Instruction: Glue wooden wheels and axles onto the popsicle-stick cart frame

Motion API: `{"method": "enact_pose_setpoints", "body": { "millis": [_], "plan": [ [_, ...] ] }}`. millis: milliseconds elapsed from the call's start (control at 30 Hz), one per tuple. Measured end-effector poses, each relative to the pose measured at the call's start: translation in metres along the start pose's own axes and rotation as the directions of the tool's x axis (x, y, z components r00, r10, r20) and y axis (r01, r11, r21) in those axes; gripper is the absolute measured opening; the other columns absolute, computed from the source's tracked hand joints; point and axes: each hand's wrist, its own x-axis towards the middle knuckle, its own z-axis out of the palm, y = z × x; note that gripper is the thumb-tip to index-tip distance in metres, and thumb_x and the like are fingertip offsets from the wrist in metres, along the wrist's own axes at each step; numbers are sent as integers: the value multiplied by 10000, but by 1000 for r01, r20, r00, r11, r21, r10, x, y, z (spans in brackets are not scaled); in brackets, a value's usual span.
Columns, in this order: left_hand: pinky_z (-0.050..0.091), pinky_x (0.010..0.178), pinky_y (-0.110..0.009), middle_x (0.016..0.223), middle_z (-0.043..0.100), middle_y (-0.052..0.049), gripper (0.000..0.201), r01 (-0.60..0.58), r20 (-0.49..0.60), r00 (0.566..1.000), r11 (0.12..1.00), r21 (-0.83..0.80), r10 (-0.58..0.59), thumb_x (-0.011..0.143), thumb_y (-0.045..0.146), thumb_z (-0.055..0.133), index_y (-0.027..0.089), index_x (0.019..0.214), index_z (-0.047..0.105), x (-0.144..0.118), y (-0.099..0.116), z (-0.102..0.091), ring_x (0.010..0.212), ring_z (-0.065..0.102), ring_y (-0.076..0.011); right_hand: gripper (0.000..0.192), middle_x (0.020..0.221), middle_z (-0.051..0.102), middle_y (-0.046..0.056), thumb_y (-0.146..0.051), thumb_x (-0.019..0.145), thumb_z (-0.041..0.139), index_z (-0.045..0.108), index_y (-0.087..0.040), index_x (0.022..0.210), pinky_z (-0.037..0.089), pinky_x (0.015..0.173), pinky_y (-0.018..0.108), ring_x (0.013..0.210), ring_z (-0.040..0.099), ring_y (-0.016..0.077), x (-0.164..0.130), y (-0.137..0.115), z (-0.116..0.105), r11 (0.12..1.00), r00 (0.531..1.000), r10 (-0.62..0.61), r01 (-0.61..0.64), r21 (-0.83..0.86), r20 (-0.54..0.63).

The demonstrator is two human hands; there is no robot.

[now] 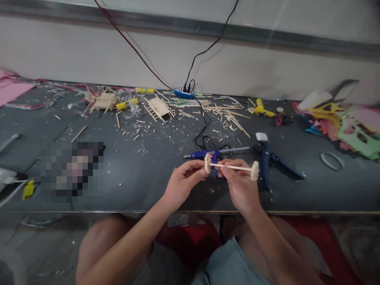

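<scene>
Writing (head view): some kind of print on the yellow tube (127, 104), far left, way too small to read; same deal with the little label on the blue glue gun (198, 154).
Left hand (185, 180): mostly closed, pinching the left disc (207, 164) between thumb and fingers.
Right hand (242, 186): also curled in, pinching the thin stick (234, 167) around its middle.
Stick and discs: held up over the near edge, just right of center; pale, lumpy left disc on one end, matching right disc (254, 171) on the other, sticking out past the right hand.
Glue gun: lying right behind the hands, small red light glowing, clear glue stick (237, 149) poking out the back.
Right side: dark blue tool (265, 166) with splayed legs, white case (261, 137) just beyond, white ring (331, 161), messy pile of colored cutouts (359, 132).
Far side: blue power strip (183, 93) near the wall (142, 47), loose sticks (237, 122) everywhere, slatted wooden piece (160, 107) left of those.
Tabletop (142, 174): dark gray, covered in scraps.
Below the near edge: red seat (192, 233), bare knees.
</scene>
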Motion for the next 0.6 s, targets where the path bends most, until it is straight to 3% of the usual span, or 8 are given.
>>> {"method": "enact_pose_setpoints", "body": {
  "millis": [200,600],
  "plan": [
    [449,667,-264,737,637,-17,153,20,-27,999,1000,1,-20,721,254,670,149,830,647,0,-1,0,650,556,-109,115,760,666,-2,-242,680,712,634,-225,762,501,550,298,621,612,141,0,1,1,999,999,11,-12,-34,-32],
    [442,645,-255,728,652,-23,123,108,16,994,979,-175,-106,731,231,666,141,815,655,1,-1,-2,641,573,-109,133,778,677,0,-217,659,731,631,-207,746,525,562,298,621,632,143,-3,-1,2,999,1000,9,-10,-32,-8]
  ]
}}
